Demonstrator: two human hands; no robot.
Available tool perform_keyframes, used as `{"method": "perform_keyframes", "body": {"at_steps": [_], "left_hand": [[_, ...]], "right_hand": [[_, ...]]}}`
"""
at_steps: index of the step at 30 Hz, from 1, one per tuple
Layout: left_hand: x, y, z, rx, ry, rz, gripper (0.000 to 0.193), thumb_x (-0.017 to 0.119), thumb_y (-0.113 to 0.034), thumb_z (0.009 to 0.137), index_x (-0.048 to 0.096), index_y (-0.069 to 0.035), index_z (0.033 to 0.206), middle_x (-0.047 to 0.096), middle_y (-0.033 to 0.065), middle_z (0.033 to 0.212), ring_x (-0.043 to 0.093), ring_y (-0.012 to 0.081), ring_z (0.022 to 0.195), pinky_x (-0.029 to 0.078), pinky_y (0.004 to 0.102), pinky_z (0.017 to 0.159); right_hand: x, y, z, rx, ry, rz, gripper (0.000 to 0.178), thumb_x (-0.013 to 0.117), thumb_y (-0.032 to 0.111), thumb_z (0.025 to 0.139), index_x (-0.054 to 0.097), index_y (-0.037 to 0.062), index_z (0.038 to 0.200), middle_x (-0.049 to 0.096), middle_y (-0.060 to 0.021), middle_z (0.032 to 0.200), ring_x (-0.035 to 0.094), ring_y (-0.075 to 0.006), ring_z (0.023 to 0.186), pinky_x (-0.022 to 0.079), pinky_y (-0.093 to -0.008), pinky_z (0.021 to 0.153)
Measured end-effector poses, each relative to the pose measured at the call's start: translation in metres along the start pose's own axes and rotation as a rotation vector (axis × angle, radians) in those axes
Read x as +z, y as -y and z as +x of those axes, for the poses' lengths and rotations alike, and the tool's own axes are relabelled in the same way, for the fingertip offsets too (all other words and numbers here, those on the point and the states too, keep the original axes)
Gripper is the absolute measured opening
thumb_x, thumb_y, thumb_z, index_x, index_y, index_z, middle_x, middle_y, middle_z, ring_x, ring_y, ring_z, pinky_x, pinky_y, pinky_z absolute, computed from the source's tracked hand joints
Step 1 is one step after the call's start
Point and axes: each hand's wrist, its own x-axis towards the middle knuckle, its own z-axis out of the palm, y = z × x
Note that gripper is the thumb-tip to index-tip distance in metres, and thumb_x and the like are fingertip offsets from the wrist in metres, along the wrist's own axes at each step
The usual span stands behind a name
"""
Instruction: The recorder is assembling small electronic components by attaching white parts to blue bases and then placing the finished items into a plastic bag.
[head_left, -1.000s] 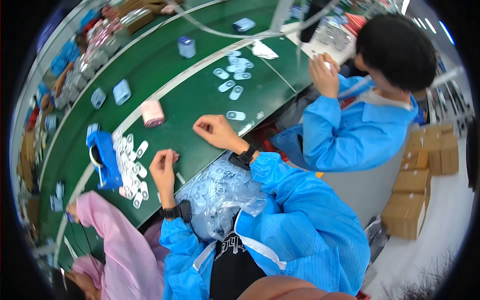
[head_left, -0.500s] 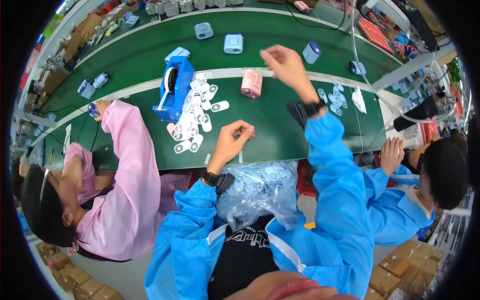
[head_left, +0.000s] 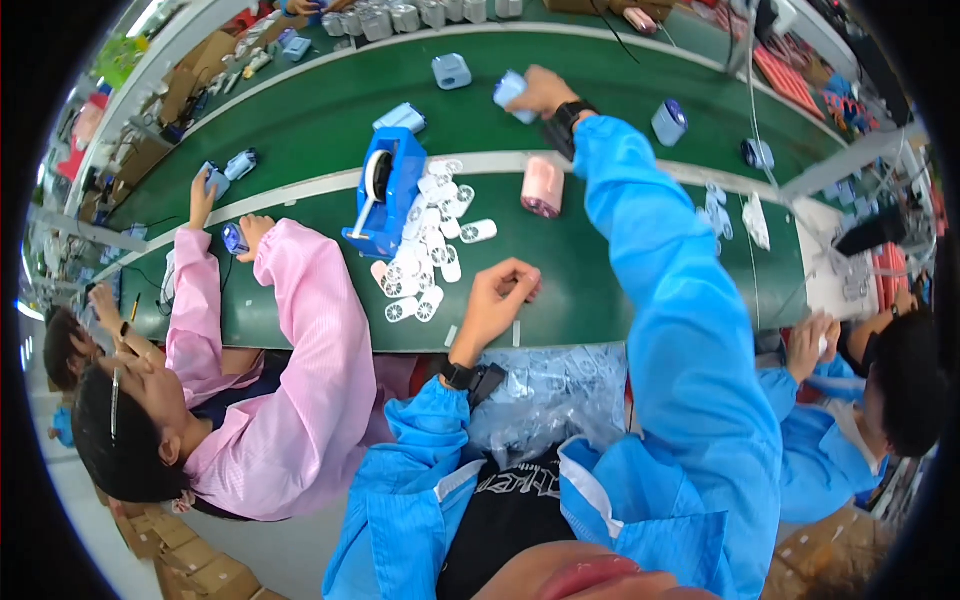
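Note:
My right hand [head_left: 545,92] reaches far across the green belt, fingers around a light-blue plastic housing [head_left: 511,97]. My left hand [head_left: 503,305] rests near the table's front edge, thumb and fingers curled together; whatever may be inside them is hidden. Between the two hands a pink housing [head_left: 541,186] stands on the green work surface. Left of it lies a loose heap of white oval pieces [head_left: 436,222], each with a round spoked pattern. A blue tape dispenser [head_left: 390,192] with a white roll stands beside that heap.
More light-blue housings [head_left: 451,71] sit along the belt. Light-blue oval pieces [head_left: 713,212] and a crumpled white item [head_left: 756,221] lie to the right. A clear bag [head_left: 550,395] of pale-blue pieces is at my lap. Co-workers sit both sides; one in pink [head_left: 300,330] handles housings.
My right hand has moved farther out and taken hold of a light-blue housing on the belt. My left hand keeps its curled pose. The co-worker in pink now reaches to another housing.

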Motion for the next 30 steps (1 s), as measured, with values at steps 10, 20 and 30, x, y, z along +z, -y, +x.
{"method": "perform_keyframes", "body": {"at_steps": [10, 20, 30], "left_hand": [[0.042, -0.062, -0.007, 0.252, -0.023, -0.161, 0.074, 0.088, -0.007, 0.084, 0.054, -0.003, 0.15, 0.068, 0.0104, 0.125, 0.067, 0.0189, 0.114, 0.059, 0.0356, 0.095], [0.006, -0.007, -0.019, -0.151, 0.196, -0.036, 0.051, 0.08, -0.018, 0.097, 0.059, -0.003, 0.141, 0.072, 0.0089, 0.124, 0.069, 0.0146, 0.111, 0.058, 0.0327, 0.094], [0.015, -0.013, -0.019, -0.009, 0.24, -0.006, 0.052, 0.073, -0.034, 0.103, 0.057, -0.003, 0.142, 0.071, 0.0113, 0.118, 0.073, 0.0199, 0.1, 0.061, 0.0323, 0.082]], "right_hand": [[-0.085, 0.054, -0.339, -0.45, 0.351, -0.079, 0.056, 0.088, 0.025, 0.073, 0.071, 0.0106, 0.125, 0.075, -0.0147, 0.116, 0.072, -0.035, 0.104, 0.059, -0.0471, 0.087], [-0.033, -0.025, -0.449, 0.093, -0.399, 0.17, 0.042, 0.084, 0.018, 0.087, 0.069, 0.0066, 0.125, 0.066, -0.0106, 0.119, 0.067, -0.0358, 0.1, 0.057, -0.044, 0.085], [0.0, -0.084, -0.454, 0.18, -0.546, 0.082, 0.027, 0.081, 0.012, 0.089, 0.074, 0.003, 0.113, 0.065, -0.0117, 0.102, 0.065, -0.0274, 0.086, 0.054, -0.0404, 0.076]]}}
